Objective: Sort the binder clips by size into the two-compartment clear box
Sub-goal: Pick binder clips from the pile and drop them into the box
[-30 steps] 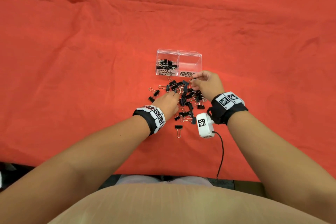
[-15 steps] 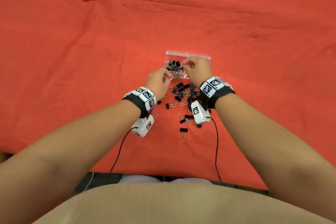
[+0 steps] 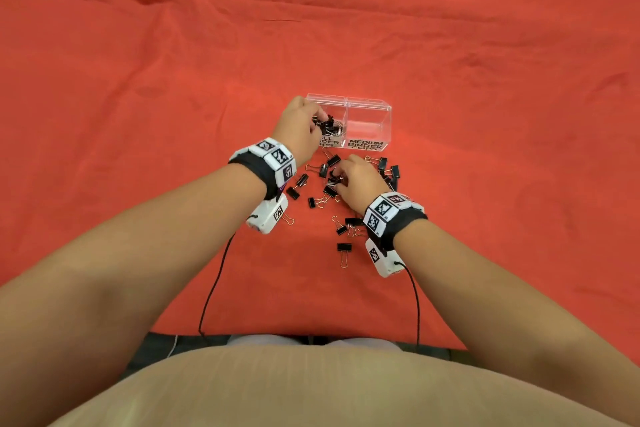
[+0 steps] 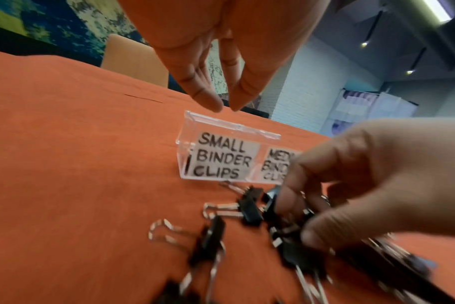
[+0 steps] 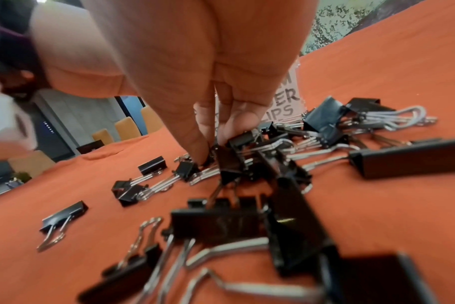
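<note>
From overhead, the clear box (image 3: 348, 121) at twelve o'clock holds clips only on its small side, the medium side bare; the left wrist view shows the left hand (image 4: 221, 61) empty, fingertips nearly together, above it; the right wrist view shows the right hand (image 5: 208, 92) pinching a clip in the loose pile (image 5: 247, 174), so most sorting remains.

An orange cloth (image 3: 173, 80), creased toward twelve o'clock, covers the table. A clear box (image 3: 367, 114) with two compartments stands on it near the middle. At six o'clock from the box, black binder clips (image 3: 323, 169) lie scattered in a loose pile on the cloth, one clip (image 3: 344, 248) apart at the pile's six o'clock edge. Two black cables (image 3: 213, 288) trail across the cloth toward six o'clock.
</note>
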